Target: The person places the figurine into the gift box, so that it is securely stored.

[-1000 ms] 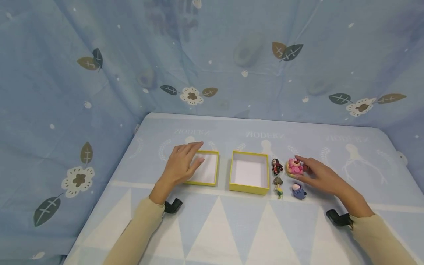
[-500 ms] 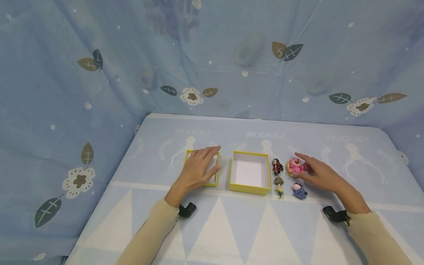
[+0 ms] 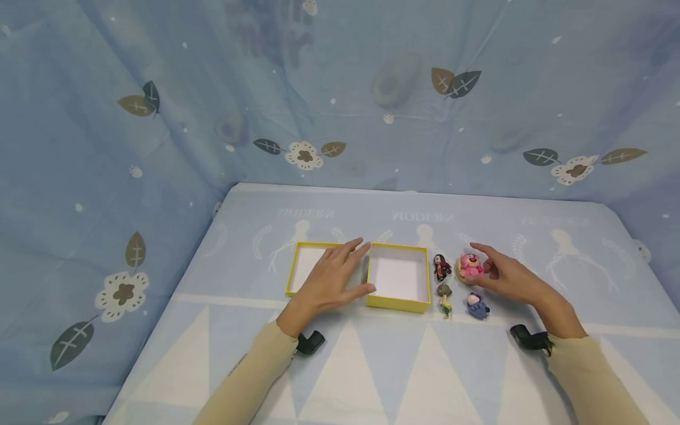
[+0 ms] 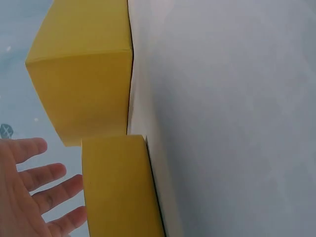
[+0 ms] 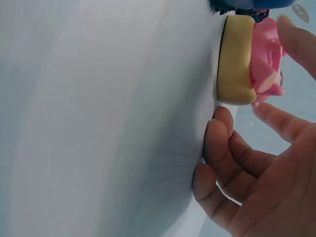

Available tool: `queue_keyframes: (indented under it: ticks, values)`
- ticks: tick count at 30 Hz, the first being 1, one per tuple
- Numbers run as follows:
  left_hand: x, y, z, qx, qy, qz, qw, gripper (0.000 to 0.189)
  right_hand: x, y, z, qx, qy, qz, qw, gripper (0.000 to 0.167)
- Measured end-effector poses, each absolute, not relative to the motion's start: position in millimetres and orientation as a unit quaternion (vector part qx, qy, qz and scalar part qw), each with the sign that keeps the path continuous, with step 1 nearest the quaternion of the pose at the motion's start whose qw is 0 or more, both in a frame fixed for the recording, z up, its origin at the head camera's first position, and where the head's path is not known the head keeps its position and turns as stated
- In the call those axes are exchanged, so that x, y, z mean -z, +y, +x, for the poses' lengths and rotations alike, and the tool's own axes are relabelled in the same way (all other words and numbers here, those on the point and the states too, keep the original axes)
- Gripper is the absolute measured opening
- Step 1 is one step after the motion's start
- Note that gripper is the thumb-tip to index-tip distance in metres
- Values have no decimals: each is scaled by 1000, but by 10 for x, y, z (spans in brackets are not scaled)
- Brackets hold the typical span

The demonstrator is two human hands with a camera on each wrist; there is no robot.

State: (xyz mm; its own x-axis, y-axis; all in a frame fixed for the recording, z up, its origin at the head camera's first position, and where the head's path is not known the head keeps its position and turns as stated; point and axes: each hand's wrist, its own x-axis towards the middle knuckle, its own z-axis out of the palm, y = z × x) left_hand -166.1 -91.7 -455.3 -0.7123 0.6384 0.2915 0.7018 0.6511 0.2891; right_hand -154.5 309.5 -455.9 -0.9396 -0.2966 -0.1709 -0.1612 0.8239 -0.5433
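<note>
My left hand (image 3: 330,276) reaches over the right part of a shallow yellow-rimmed box lid (image 3: 292,277), its fingertips at the left edge of a deeper yellow box (image 3: 398,303) with a white inside. Its fingers are spread in the left wrist view, beyond the yellow side of the lid (image 4: 121,187). My right hand (image 3: 512,280) is beside a pink bear figurine (image 3: 470,265) on a cream-yellow base (image 5: 236,64). Thumb and index finger stand apart around the bear, the index tip right at its base; the other fingers bend down at the tablecloth.
Between box and bear lie a dark-haired figurine in black and red (image 3: 441,267) and a brown-haired one in yellow-green (image 3: 444,301). A blue-purple figurine (image 3: 477,306) lies in front of the bear. Blue patterned curtains (image 3: 340,106) surround the table (image 3: 382,360).
My left hand has moved right across the lid to the deeper box's left edge, uncovering the lid's left part. My right hand stays by the bear, barely shifted.
</note>
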Motion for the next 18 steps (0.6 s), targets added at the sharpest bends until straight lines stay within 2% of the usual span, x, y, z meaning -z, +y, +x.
queue_keyframes:
  ticks: [6,12,18]
  values:
    - [4548,-873,-1649,170,-907,-381,62,100,4554,3080,-1554,275,946,-104,134,92]
    - [4564,-869,-1645,149,-905,-393,65,93,4584,3093,-1536,288,944,-109,115,82]
    - [4599,-875,-1653,143,-901,-402,78,96,4616,3102,-1525,285,947,-103,104,79]
